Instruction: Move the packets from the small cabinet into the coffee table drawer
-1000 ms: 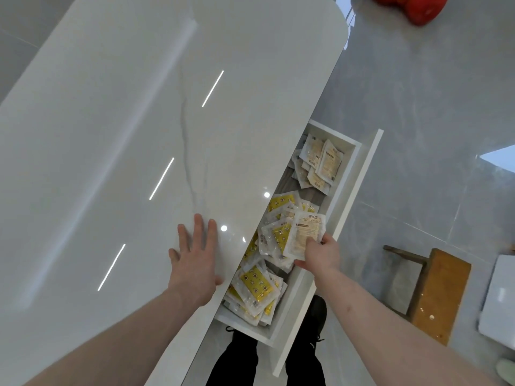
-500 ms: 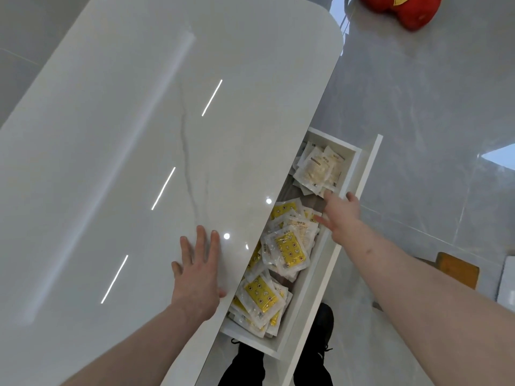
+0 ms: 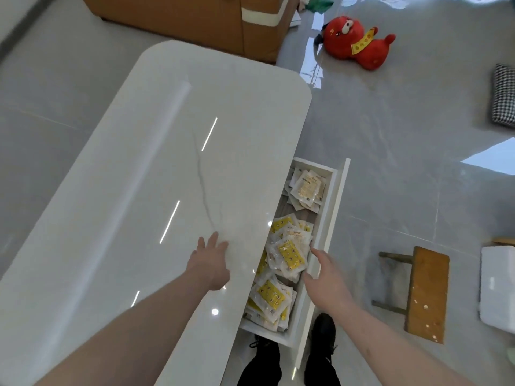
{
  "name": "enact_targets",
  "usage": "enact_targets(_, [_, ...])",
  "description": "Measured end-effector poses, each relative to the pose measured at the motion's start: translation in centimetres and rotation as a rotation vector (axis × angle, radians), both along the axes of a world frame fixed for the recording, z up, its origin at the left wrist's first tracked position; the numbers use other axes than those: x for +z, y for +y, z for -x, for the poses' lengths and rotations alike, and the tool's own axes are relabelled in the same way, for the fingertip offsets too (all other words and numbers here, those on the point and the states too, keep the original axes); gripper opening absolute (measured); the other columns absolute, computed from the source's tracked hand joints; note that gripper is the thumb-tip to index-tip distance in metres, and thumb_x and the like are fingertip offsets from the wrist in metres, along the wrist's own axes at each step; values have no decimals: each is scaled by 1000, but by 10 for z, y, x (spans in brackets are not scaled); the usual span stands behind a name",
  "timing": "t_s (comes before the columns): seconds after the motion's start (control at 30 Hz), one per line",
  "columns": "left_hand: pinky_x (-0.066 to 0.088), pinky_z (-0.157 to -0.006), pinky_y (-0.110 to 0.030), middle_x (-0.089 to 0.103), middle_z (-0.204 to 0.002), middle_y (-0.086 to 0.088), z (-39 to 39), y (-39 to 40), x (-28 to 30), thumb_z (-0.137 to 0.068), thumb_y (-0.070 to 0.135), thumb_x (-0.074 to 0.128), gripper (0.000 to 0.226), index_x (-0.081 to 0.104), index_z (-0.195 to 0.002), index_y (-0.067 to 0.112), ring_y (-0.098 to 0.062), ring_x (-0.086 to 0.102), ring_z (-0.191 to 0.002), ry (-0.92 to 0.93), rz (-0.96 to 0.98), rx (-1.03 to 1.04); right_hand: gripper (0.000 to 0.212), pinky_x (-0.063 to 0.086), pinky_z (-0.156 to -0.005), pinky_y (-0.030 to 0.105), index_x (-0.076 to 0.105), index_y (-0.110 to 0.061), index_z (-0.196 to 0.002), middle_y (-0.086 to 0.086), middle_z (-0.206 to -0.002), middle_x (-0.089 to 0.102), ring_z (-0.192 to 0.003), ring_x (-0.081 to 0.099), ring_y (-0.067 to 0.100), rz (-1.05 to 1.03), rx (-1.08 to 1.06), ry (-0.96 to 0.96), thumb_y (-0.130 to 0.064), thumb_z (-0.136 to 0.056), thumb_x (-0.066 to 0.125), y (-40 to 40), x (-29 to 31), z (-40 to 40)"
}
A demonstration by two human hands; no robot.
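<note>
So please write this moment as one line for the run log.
left hand: flat on coffee table top | right hand: empty, at drawer front edge | drawer: open, packets inside

Glossy grey tile floor (image 3: 390, 135), wooden stool (image 3: 426, 293).

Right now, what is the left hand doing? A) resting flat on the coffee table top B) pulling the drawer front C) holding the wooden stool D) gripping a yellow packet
A: the left hand lies open, fingers spread, on the white coffee table top, beside the open drawer.
</note>
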State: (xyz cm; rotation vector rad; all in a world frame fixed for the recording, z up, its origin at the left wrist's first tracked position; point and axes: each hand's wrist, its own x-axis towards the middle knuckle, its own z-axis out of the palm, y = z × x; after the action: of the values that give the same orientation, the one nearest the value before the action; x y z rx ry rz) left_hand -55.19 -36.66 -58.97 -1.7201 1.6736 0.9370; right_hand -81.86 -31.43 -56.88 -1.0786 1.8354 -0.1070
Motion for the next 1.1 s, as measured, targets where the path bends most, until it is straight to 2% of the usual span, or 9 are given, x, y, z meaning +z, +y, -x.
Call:
enact_targets(0.1, [20, -124, -39, -5, -169, 3, 10, 16, 65, -99, 29, 51, 67, 20, -158, 27, -26, -3, -155, 124, 128, 36, 65, 26, -121, 35, 30, -25, -157, 0, -167, 20, -153, 22, 18, -5, 38, 19, -28, -99, 58, 24, 55, -4])
enact_targets(0.17, [16, -125, -37, -3, -169, 3, 15, 39, 108, -99, 31, 51, 66, 22, -158, 28, -24, -3, -155, 203, 178, 43, 65, 29, -120, 35, 29, -26, -157, -1, -168, 16, -153, 21, 18, -9, 62, 20, -28, -99, 58, 40, 93, -10])
enact_targets(0.3, [12, -126, -39, 0, -169, 2, 11, 98, 176, -98, 33, 52, 66, 23, -157, 31, -24, -2, -155, 285, 308, 10, 68, 30, -122, 37, 28, -27, -158, 0, -169, 16, -153, 23, 20, 30, 117, 14, -30, -96, 58, 74, 162, -22])
enact_targets(0.37, [11, -126, -41, 1, -169, 2, 1, 129, 203, -98, 35, 52, 66, 22, -157, 32, -24, -2, -155, 307, 347, 24, 68, 24, -123, 33, 27, -27, -158, -1, -168, 17, -153, 22, 19, 68, 150, 18, -31, -97, 58, 93, 194, -28])
enact_targets(0.5, [8, -126, -41, 0, -168, 5, -25, 195, 247, -98, 38, 52, 68, 21, -158, 32, -23, -4, -156, 322, 435, 83, 69, 16, -122, 27, 24, -27, -160, -4, -169, 11, -155, 15, 16, 156, 248, 54, -32, -99, 57, 142, 247, -42])
enact_targets(0.6, [6, -126, -42, -2, -168, 5, -48, 244, 275, -97, 40, 52, 69, 20, -158, 33, -24, -5, -156, 301, 487, 72, 70, 14, -123, 30, 21, -28, -160, -4, -170, 6, -155, 13, 18, 213, 304, 67, -32, -100, 57, 184, 277, -56])
enact_targets(0.8, [1, -126, -43, -6, -168, 5, -106, 316, 347, -98, 42, 52, 70, 18, -158, 33, -25, -7, -155, 271, 582, 109, 71, 10, -123, 29, 22, -28, -160, -2, -169, 9, -156, 9, 18, 332, 371, 44, -33, -99, 58, 251, 341, -111])
enact_targets(0.97, [3, -126, -42, -4, -168, 5, -179, 343, 396, -98, 42, 54, 69, 20, -157, 34, -24, -5, -156, 280, 710, 165, 70, 15, -126, 34, 23, -37, -158, -11, -169, 8, -155, 10, 13, 434, 421, 13, -38, -97, 58, 280, 385, -179])
enact_targets(1.1, [7, -126, -41, -5, -167, 11, -255, 364, 424, -97, 45, 54, 68, 21, -156, 38, -21, -4, -156, 266, 802, 196, 68, 17, -123, 30, 23, -38, -158, -16, -168, 7, -154, 10, 9, 491, 472, -19, -38, -99, 56, 284, 412, -258])
